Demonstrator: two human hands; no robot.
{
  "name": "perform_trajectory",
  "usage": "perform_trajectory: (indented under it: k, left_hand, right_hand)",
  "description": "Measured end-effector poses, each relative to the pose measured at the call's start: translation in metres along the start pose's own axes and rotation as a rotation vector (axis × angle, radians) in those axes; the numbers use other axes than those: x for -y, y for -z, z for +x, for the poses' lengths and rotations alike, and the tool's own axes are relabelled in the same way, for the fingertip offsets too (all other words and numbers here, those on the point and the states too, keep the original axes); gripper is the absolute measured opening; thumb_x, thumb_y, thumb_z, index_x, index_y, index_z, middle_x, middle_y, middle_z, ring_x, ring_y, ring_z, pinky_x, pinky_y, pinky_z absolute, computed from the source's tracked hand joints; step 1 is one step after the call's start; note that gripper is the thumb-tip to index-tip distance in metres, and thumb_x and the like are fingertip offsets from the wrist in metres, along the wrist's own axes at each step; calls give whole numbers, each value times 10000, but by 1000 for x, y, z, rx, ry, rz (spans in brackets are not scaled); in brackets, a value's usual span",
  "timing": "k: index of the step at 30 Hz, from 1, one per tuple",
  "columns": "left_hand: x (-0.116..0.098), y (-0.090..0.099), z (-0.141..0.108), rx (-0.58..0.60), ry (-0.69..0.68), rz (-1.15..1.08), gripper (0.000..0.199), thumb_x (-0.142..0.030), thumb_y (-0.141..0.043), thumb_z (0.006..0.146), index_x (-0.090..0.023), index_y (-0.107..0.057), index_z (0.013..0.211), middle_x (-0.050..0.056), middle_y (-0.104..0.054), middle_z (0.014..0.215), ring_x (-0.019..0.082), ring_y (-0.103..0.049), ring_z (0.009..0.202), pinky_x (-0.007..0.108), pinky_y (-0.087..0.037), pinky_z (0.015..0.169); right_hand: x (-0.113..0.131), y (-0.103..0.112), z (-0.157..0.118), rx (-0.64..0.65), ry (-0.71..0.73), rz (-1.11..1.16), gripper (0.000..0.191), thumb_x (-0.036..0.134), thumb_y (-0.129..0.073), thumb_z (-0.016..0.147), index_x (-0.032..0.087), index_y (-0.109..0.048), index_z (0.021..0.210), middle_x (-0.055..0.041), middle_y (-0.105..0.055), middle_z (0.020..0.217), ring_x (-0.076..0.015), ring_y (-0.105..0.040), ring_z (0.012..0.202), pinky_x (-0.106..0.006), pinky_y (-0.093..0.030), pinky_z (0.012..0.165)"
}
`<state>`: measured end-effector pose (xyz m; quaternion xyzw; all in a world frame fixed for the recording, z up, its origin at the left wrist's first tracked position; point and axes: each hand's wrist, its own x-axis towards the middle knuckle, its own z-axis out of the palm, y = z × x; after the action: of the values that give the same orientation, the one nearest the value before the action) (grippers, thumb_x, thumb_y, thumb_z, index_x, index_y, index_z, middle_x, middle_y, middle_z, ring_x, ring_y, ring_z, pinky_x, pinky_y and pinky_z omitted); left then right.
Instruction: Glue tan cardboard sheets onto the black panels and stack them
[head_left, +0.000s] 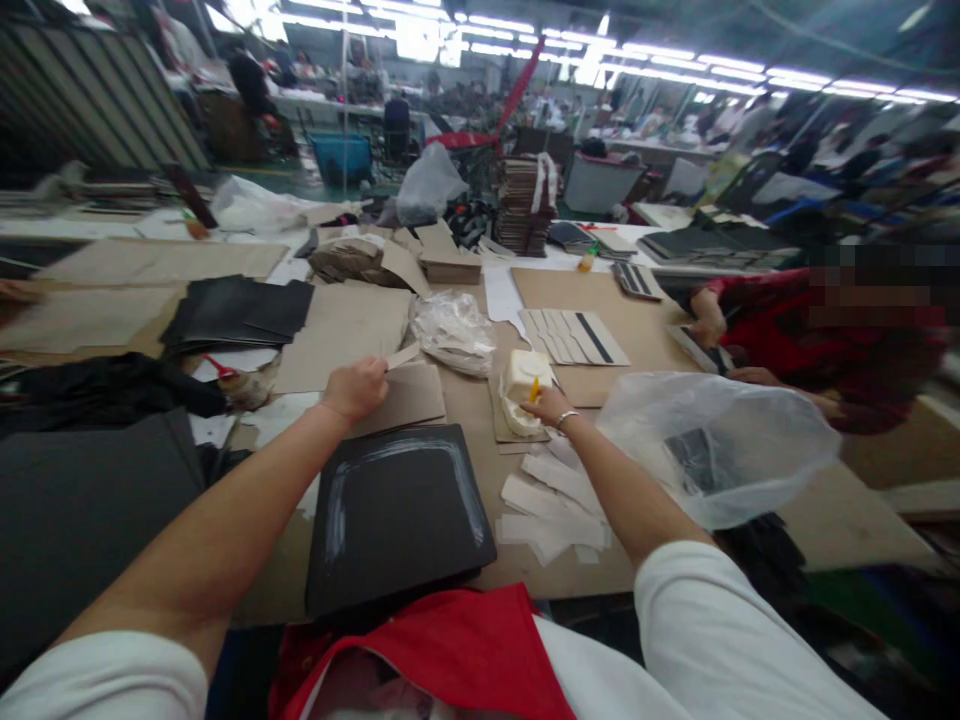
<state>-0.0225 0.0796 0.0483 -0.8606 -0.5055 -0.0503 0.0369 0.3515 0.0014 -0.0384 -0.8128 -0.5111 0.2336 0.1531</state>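
My left hand (358, 392) is closed on the end of a thin cardboard strip (403, 356), above a stack of tan cardboard pieces (409, 398). My right hand (551, 407) grips a brush with a yellow handle (535, 388), at a cut-open white plastic container (528, 369). The brush's lower end is hidden in the container. Nearest to me lies a stack of black sheets (401, 505), its top one bearing whitish streaks of glue along three edges. Right of it are several pale paper pieces (559, 490), overlapping each other.
A clear plastic bag (720, 440) bulges at the right, near a co-worker in a red top (832, 340) handling a small panel. Black sheets (232, 312) and large tan boards (341, 330) lie to the left. A crumpled plastic bag (454, 330) and striped cardboard panel (574, 337) sit farther back.
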Motion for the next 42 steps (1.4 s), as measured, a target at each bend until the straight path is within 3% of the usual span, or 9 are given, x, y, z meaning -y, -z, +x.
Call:
perform_trajectory:
  k: [3, 7, 10, 13, 17, 22, 27, 33, 42]
  left_hand:
    - [16, 21, -8, -195, 147, -57, 277, -227, -383, 819, -167, -608, 968, 126, -636, 998, 257, -606, 890, 329, -435, 722]
    - [47, 42, -17, -551, 425, -344, 146, -219, -447, 757, -178, -575, 815, 75, -626, 856, 205, -590, 845, 298, -440, 765]
    - [55, 49, -29, -806, 651, -840, 102, -224, -516, 657, -185, -506, 751, -2, -553, 697, 148, -556, 681, 283, -468, 698]
    - [37, 48, -49, -879, 720, -1464, 221, -209, -550, 561, -196, -449, 757, -56, -493, 682, 96, -521, 603, 274, -494, 638]
    - [-14, 42, -91, -791, 614, -1880, 311, -193, -616, 522, -206, -482, 802, -58, -532, 758, 89, -567, 660, 285, -513, 682]
    - [-55, 35, -154, -642, 605, -1937, 370, -241, -690, 582, -212, -539, 918, -8, -607, 825, 135, -613, 752, 263, -519, 673]
    - [-34, 16, -212, -530, 775, -1801, 300, -426, -661, 683, -200, -565, 855, -12, -630, 765, 124, -601, 652, 215, -485, 545]
    - [-7, -17, -240, -122, 788, -1394, 315, -455, -670, 663, -150, -591, 668, -46, -525, 513, 74, -442, 435, 175, -320, 409]
    - [9, -38, -231, -122, 708, -1122, 283, -432, -638, 708, -149, -652, 715, 4, -628, 639, 120, -547, 586, 205, -391, 548]
  right_hand:
    - [3, 15, -7, 4, -37, -51, 671, 392, -707, 680, 82, -487, 1233, -86, -688, 754, -159, -600, 528, -255, -452, 531]
    - [8, 40, -25, -210, 67, -147, 642, 411, -694, 680, 122, -510, 1222, -134, -687, 895, -230, -657, 751, -303, -483, 647]
    - [33, 43, -53, -353, 89, -114, 467, 406, -597, 771, 157, -552, 1163, -102, -684, 845, -237, -650, 789, -318, -479, 680]
    - [81, 23, -90, -173, 237, 175, 291, 417, -488, 847, 182, -612, 963, -67, -668, 811, -152, -622, 648, -253, -473, 607]
    - [146, -16, -132, 292, 204, 727, 379, 531, -413, 865, 189, -551, 951, -29, -640, 787, -98, -574, 501, -208, -433, 441]
    - [159, -28, -168, 192, 326, 759, 415, 586, -546, 761, 193, -471, 650, 51, -476, 479, -65, -450, 394, -171, -339, 390]
    - [124, -22, -190, 325, 287, 591, 432, 611, -462, 769, 212, -444, 602, 56, -422, 433, -75, -386, 370, -198, -291, 379]
    - [98, -29, -197, 360, 366, 180, 460, 563, -361, 832, 198, -445, 566, 26, -446, 505, -104, -407, 481, -242, -303, 493]
    - [105, -41, -184, 190, 410, -94, 478, 554, -344, 854, 196, -461, 558, -3, -493, 535, -127, -437, 529, -257, -267, 534]
